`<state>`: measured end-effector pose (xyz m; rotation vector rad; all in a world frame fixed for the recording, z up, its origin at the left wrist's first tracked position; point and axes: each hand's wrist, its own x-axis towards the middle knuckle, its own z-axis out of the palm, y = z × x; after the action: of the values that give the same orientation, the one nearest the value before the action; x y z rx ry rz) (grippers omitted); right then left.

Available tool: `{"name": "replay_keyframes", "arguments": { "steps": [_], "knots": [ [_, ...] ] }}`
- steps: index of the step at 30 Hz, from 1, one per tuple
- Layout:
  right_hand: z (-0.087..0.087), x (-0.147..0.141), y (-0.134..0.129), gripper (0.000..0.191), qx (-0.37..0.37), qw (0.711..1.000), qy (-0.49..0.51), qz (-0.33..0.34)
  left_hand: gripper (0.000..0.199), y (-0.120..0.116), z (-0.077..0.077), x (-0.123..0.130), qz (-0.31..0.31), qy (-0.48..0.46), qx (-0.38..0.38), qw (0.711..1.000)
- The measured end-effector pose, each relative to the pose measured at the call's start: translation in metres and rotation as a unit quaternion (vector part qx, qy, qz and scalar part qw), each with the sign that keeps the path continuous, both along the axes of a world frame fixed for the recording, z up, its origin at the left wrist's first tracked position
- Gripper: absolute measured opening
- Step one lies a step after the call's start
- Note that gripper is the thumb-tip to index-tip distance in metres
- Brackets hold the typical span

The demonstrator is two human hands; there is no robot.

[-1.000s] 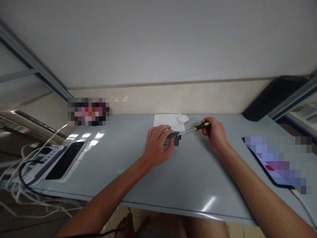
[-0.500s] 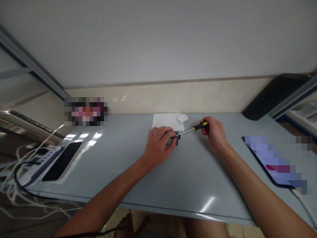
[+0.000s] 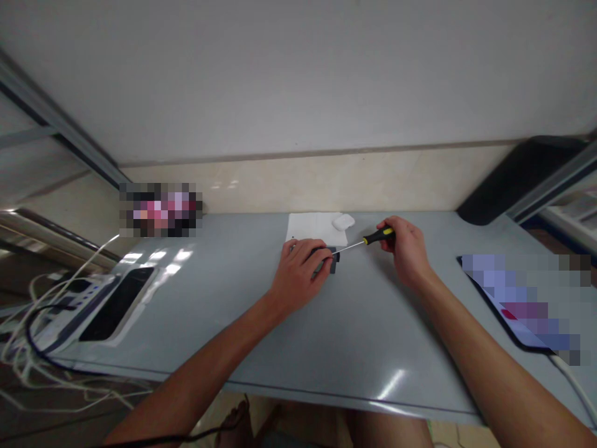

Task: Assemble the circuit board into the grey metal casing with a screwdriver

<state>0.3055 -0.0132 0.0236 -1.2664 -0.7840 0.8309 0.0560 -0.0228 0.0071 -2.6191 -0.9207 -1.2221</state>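
My left hand [image 3: 301, 274] is wrapped over a small dark grey device [image 3: 333, 261] on the grey table, hiding most of it. In my right hand [image 3: 407, 249] is a screwdriver [image 3: 380, 235] with a black and yellow handle. Its thin metal shaft points left, and the tip meets the device beside my left fingertips; the exact contact point is too small to make out. Just behind my left hand lies a white sheet of paper [image 3: 312, 226], with a small white object [image 3: 343, 222] on its right part.
A black phone [image 3: 116, 305] lies on the table [image 3: 354, 348] at left, beside a power strip [image 3: 81, 305] and tangled cables. A lit tablet [image 3: 494, 311] with a white cable is at right. A black cylinder [image 3: 508, 180] stands at the back right.
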Motion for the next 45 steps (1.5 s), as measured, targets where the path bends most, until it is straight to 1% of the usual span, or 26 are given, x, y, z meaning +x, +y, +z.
{"name": "replay_keyframes", "arguments": {
  "steps": [4, 9, 14, 18, 22, 25, 27, 29, 31, 33, 35, 37, 39, 41, 45],
  "knots": [
    [0.002, 0.001, -0.001, 0.022, 0.007, 1.0, -0.016, -0.012, 0.009, 0.001, 0.001, 0.0, 0.002, 0.013, -0.002, 1.0],
    [0.003, 0.003, 0.0, 0.021, 0.014, 0.999, 0.004, -0.035, 0.013, 0.002, 0.0, -0.003, -0.011, 0.034, -0.007, 0.999],
    [0.0, 0.006, 0.0, 0.019, 0.022, 0.999, 0.02, -0.038, 0.023, 0.001, -0.003, -0.012, -0.026, 0.055, -0.018, 0.998],
    [-0.002, 0.007, 0.0, 0.019, 0.021, 0.999, 0.023, -0.042, 0.029, 0.002, -0.004, -0.02, -0.052, 0.06, -0.032, 0.996],
    [-0.004, 0.009, 0.001, 0.018, 0.021, 0.998, 0.028, -0.044, 0.034, 0.004, -0.003, -0.028, -0.076, 0.049, -0.03, 0.995],
    [-0.005, 0.01, 0.001, 0.017, 0.017, 0.998, 0.037, -0.048, 0.037, 0.005, -0.005, -0.035, -0.054, -0.003, -0.039, 0.998],
    [-0.005, 0.011, 0.002, 0.016, 0.016, 0.998, 0.04, -0.048, 0.037, 0.007, -0.008, -0.04, -0.039, -0.053, -0.082, 0.994],
    [-0.006, 0.012, 0.002, 0.016, 0.018, 0.998, 0.04, -0.046, 0.033, 0.01, -0.013, -0.043, -0.038, -0.106, -0.16, 0.981],
    [-0.006, 0.012, 0.002, 0.016, 0.02, 0.998, 0.041, -0.047, 0.029, 0.014, -0.019, -0.045, -0.053, -0.159, -0.252, 0.953],
    [-0.006, 0.012, 0.002, 0.017, 0.019, 0.998, 0.043, -0.049, 0.028, 0.019, -0.025, -0.046, -0.076, -0.212, -0.331, 0.916],
    [-0.006, 0.012, 0.002, 0.017, 0.016, 0.998, 0.044, -0.049, 0.03, 0.023, -0.028, -0.045, -0.093, -0.25, -0.384, 0.884],
    [-0.005, 0.012, 0.002, 0.017, 0.014, 0.998, 0.048, -0.047, 0.031, 0.026, -0.029, -0.045, -0.085, -0.265, -0.413, 0.867],
    [-0.005, 0.013, 0.002, 0.017, 0.013, 0.997, 0.051, -0.048, 0.031, 0.026, -0.028, -0.044, -0.056, -0.258, -0.428, 0.864],
    [-0.005, 0.013, 0.002, 0.017, 0.014, 0.998, 0.047, -0.048, 0.03, 0.025, -0.026, -0.044, -0.023, -0.236, -0.431, 0.871],
    [-0.006, 0.014, 0.002, 0.019, 0.009, 0.999, 0.03, -0.042, 0.027, 0.022, -0.024, -0.044, 0.028, -0.178, -0.399, 0.899]
  ]
}}
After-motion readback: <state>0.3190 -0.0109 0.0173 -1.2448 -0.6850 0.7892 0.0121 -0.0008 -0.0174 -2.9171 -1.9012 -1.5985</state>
